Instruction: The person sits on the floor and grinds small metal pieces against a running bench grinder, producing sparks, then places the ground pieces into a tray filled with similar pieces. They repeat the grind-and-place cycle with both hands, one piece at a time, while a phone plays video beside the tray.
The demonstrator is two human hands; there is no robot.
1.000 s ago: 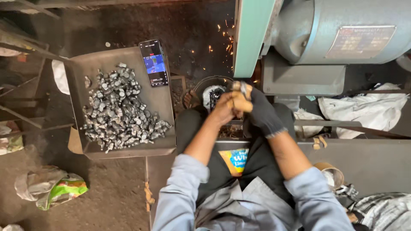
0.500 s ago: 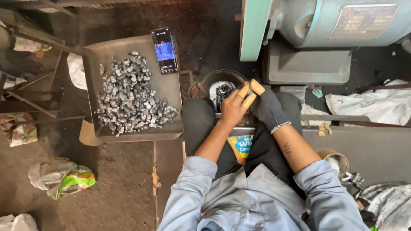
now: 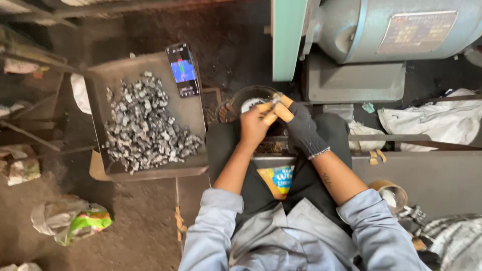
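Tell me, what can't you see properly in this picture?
- Head view: the small metal piece is mostly covered by the left hand and the gloved right hand.
- The phone screen is too small to make out.
- The grey machine is cut off by the top edge.
- The pieces in the tray are too small to tell their shape.

A phone (image 3: 183, 70) lies at the top right corner of a grey metal tray (image 3: 100, 85), its tall narrow screen lit mostly blue with a dark band below. A rectangular plate label (image 3: 417, 31), brownish with faint coloured print, sits on the side of the pale blue motor (image 3: 351, 25) at upper right. A crumpled green, orange and white plastic wrapper (image 3: 75, 221) lies on the dirt floor at lower left. A blue and yellow label (image 3: 282, 179) shows between the person's forearms.
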